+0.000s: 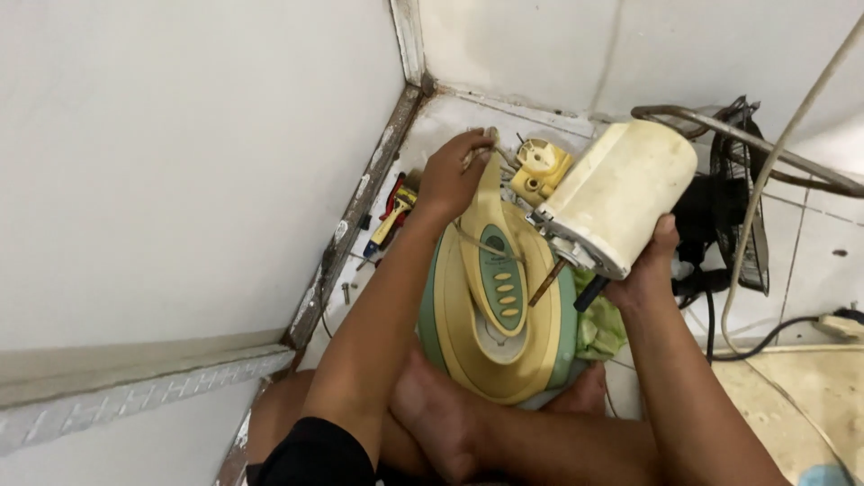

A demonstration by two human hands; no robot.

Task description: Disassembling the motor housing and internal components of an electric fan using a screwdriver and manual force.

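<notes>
Holding a fan motor over its base

Resting between the legs, the yellow-green fan base (490, 315) lies long axis away. Right hand (650, 270) grips the cream motor housing (616, 193) from below, tilted. Farther off, left hand (454, 171) pinches thin wires (504, 155) beside a yellow switch block (540, 169).

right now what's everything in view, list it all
fan base: one, yellow and green, on the floor before the crossed legs
motor housing: one, cream, held above the base
yellow plastic part: one, behind the base
fan guard: one, black, right, on the floor
green cloth: one, under the base
hand tools: few, red and yellow, by the wall
left hand: on the base's upright neck
right hand: gripping the motor housing
</notes>
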